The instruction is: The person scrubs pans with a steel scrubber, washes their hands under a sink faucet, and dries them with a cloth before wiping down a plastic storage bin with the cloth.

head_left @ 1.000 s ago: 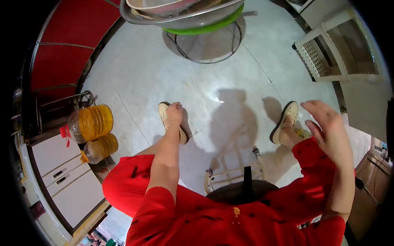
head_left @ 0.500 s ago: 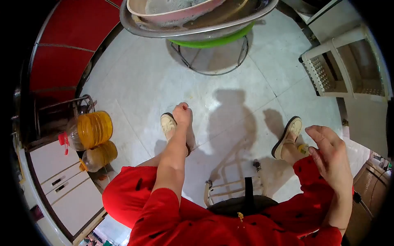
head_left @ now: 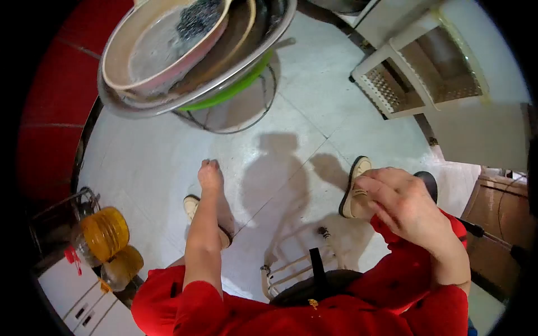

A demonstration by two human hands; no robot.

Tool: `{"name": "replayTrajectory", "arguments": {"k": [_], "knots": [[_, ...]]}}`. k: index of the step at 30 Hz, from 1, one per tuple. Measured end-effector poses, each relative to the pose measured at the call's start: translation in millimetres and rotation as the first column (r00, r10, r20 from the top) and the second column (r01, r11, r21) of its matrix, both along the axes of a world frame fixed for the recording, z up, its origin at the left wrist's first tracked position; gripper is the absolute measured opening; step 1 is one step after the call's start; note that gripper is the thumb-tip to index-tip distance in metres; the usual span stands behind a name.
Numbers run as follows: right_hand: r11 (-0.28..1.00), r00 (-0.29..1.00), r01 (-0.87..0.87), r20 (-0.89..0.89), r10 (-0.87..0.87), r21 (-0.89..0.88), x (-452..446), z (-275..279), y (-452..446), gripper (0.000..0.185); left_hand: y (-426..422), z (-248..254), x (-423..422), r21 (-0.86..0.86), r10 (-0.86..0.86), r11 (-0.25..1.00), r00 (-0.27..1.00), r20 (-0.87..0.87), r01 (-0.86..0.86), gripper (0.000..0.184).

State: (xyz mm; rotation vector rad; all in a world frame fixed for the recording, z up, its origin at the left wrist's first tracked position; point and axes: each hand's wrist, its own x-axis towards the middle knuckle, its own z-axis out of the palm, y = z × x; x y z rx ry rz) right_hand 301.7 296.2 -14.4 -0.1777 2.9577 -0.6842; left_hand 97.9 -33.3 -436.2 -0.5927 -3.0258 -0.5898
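My left hand (head_left: 210, 178) is stretched forward above the floor, near my left shoe (head_left: 191, 207); its fingers are curled together, and whether anything is inside them cannot be made out. Over my right leg, my right hand (head_left: 395, 204) hangs with its fingers extended and slightly bent, the thumb apart, holding nothing. It partly overlaps my right shoe (head_left: 358, 168) in the view. At the upper left, a pink-sided pan (head_left: 161, 78) with sudsy water and a dark scouring pad (head_left: 199, 21) rests inside a large metal basin (head_left: 140, 111).
The basin stands on a green-topped stool (head_left: 235, 92). Bottles of yellow oil (head_left: 106, 232) stand at the left by a white cabinet (head_left: 67, 285). A plastic rack (head_left: 392, 84) is at the upper right. A wheeled metal frame (head_left: 297, 269) lies between my legs.
The view has turned, bringing the basin and pan further into sight at the upper left. My right hand has moved inward, in front of my right shoe. My left hand remains closed.
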Motion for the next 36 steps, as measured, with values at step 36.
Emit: {"name": "replayTrajectory", "arguments": {"k": [36], "knots": [[0.998, 0.998, 0.057, 0.029, -0.057, -0.026, -34.3, 34.2, 0.7, 0.041, 12.7, 44.6, -21.0, -0.019, 0.223, 0.975, 0.974, 0.044, -0.222, 0.004]]}}
